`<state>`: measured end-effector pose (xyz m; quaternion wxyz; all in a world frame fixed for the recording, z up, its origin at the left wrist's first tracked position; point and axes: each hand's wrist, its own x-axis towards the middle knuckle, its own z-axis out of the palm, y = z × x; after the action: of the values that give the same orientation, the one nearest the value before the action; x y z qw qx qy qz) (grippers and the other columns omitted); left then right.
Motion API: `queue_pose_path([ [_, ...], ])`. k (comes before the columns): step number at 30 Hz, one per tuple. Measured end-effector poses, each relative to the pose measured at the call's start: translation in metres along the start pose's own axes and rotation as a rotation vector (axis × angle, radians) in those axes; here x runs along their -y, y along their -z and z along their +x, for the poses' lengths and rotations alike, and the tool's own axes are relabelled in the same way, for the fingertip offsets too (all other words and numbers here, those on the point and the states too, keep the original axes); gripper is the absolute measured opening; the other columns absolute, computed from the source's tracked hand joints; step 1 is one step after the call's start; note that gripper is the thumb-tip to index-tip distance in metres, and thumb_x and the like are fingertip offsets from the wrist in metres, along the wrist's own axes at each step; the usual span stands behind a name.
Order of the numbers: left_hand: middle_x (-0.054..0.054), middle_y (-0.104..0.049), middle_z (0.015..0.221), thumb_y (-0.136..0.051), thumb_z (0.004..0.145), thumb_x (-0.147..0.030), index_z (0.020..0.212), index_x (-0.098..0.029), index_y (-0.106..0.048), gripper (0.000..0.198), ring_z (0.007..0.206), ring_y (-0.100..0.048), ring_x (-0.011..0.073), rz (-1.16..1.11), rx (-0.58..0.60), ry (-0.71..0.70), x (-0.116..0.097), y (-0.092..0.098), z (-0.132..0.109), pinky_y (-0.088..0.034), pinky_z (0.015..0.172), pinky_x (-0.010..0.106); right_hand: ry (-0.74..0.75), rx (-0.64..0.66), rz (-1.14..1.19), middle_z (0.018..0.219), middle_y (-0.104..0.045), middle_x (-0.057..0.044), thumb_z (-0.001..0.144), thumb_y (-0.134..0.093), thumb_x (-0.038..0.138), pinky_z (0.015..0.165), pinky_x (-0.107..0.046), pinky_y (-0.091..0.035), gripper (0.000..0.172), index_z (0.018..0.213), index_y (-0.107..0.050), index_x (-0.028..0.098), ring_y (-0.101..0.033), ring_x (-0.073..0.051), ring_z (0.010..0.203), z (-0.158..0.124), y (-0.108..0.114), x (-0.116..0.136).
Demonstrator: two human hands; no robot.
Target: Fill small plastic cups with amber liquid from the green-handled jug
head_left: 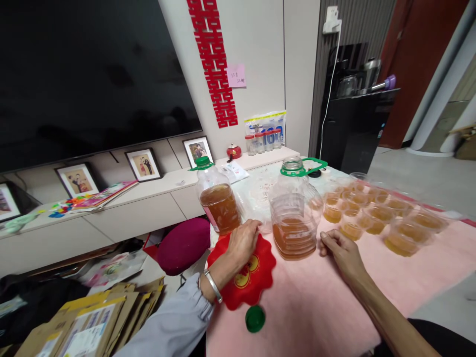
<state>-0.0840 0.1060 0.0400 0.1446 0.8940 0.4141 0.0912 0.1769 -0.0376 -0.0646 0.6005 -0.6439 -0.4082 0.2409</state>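
My left hand (243, 243) rests over a red scalloped-edge dish (241, 290) with gold markings, its fingers stretched towards the jug and holding nothing visible. A clear plastic jug (295, 238), uncapped, with a green collar and handle and amber liquid low inside, stands between my hands. Close to its right side is my right hand (340, 250), fingers curled in with nothing visible in them. Behind my left hand is a second plastic jug (219, 203), fuller of amber liquid and closed with a green cap. A loose green cap (255, 319) lies in front of the red dish.
Several clear plastic cups (379, 218) of amber liquid stand to the right on the pink cloth (320, 307). Lidded glass jars (262, 141) and picture frames (143, 164) line the cabinet behind. Left below are a maroon stool (185, 245) and cardboard packages (92, 322).
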Motion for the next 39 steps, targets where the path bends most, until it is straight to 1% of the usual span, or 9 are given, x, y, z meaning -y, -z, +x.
queue_pose_path([
  [4, 0.008, -0.066, 0.109, -0.046, 0.097, -0.020, 0.097, -0.018, -0.071, 0.025, 0.096, -0.060, 0.0194, 0.026, 0.010, 0.031, -0.001, 0.001, -0.001, -0.037, 0.077, 0.031, -0.002, 0.003, -0.012, 0.072, -0.057, 0.003, 0.103, -0.060, 0.057, 0.069, -0.027, -0.050, 0.046, 0.082, -0.059, 0.016, -0.057, -0.012, 0.067, 0.000, 0.000, 0.001],
  [9, 0.004, -0.064, 0.105, -0.054, 0.094, -0.020, 0.093, -0.018, -0.068, 0.014, 0.095, -0.059, 0.0172, 0.032, -0.079, 0.125, -0.004, 0.007, 0.000, -0.032, 0.072, 0.028, 0.006, 0.017, -0.013, 0.073, -0.058, 0.003, 0.103, -0.060, 0.057, 0.069, -0.027, -0.050, 0.046, 0.081, -0.059, 0.016, -0.057, -0.012, 0.067, 0.000, 0.000, 0.002],
  [12, 0.005, -0.062, 0.104, -0.060, 0.093, -0.025, 0.089, -0.016, -0.065, 0.011, 0.099, -0.056, 0.0185, 0.049, -0.130, 0.152, -0.003, 0.009, 0.000, -0.032, 0.075, 0.028, 0.009, 0.018, -0.013, 0.073, -0.058, 0.003, 0.103, -0.061, 0.056, 0.069, -0.027, -0.051, 0.045, 0.082, -0.059, 0.016, -0.057, -0.011, 0.067, 0.001, 0.000, 0.001],
  [18, 0.003, -0.061, 0.102, -0.066, 0.093, -0.034, 0.093, -0.017, -0.064, 0.017, 0.103, -0.052, 0.0197, 0.033, -0.184, 0.101, 0.000, 0.013, -0.005, -0.036, 0.085, 0.031, 0.008, 0.017, -0.017, 0.073, -0.058, 0.003, 0.104, -0.060, 0.056, 0.069, -0.027, -0.051, 0.045, 0.083, -0.060, 0.016, -0.058, -0.012, 0.067, 0.000, -0.001, 0.001],
  [22, 0.002, -0.063, 0.102, -0.063, 0.095, -0.029, 0.094, -0.017, -0.065, 0.012, 0.103, -0.052, 0.0193, -0.025, -0.246, 0.092, -0.002, 0.024, -0.007, -0.037, 0.090, 0.031, 0.013, 0.018, -0.021, 0.073, -0.058, 0.003, 0.104, -0.060, 0.056, 0.068, -0.026, -0.051, 0.045, 0.083, -0.060, 0.016, -0.057, -0.011, 0.066, 0.000, -0.001, 0.001],
  [27, 0.001, -0.065, 0.099, -0.065, 0.094, -0.029, 0.092, -0.017, -0.065, 0.013, 0.102, -0.050, 0.0191, -0.071, -0.298, 0.106, -0.004, 0.047, -0.015, -0.038, 0.091, 0.032, 0.015, 0.016, -0.031, 0.072, -0.057, 0.003, 0.104, -0.059, 0.057, 0.069, -0.027, -0.051, 0.046, 0.082, -0.060, 0.016, -0.057, -0.011, 0.066, -0.001, -0.001, 0.002],
  [32, 0.002, -0.064, 0.098, -0.064, 0.094, -0.031, 0.090, -0.017, -0.065, 0.015, 0.101, -0.048, 0.0195, 0.044, -0.185, 0.095, 0.003, 0.061, -0.043, -0.038, 0.090, 0.033, 0.013, 0.004, -0.036, 0.073, -0.058, 0.002, 0.104, -0.059, 0.057, 0.068, -0.027, -0.050, 0.046, 0.083, -0.060, 0.016, -0.057, -0.012, 0.067, -0.001, 0.000, 0.001],
  [35, 0.004, -0.064, 0.103, -0.062, 0.095, -0.035, 0.088, -0.017, -0.065, 0.019, 0.106, -0.047, 0.0226, 0.152, -0.053, 0.135, 0.008, 0.057, -0.058, -0.037, 0.092, 0.036, 0.016, 0.002, -0.038, 0.073, -0.057, 0.003, 0.103, -0.059, 0.057, 0.068, -0.026, -0.050, 0.046, 0.082, -0.059, 0.016, -0.057, -0.011, 0.067, -0.001, 0.000, 0.001],
  [39, 0.005, -0.065, 0.113, -0.060, 0.096, -0.039, 0.094, -0.017, -0.068, 0.024, 0.115, -0.048, 0.0264, 0.227, 0.104, 0.192, 0.012, 0.045, -0.069, -0.037, 0.099, 0.042, 0.021, 0.007, -0.039, 0.073, -0.058, 0.002, 0.103, -0.061, 0.056, 0.068, -0.026, -0.050, 0.046, 0.081, -0.059, 0.016, -0.058, -0.012, 0.068, -0.001, 0.000, 0.004],
])
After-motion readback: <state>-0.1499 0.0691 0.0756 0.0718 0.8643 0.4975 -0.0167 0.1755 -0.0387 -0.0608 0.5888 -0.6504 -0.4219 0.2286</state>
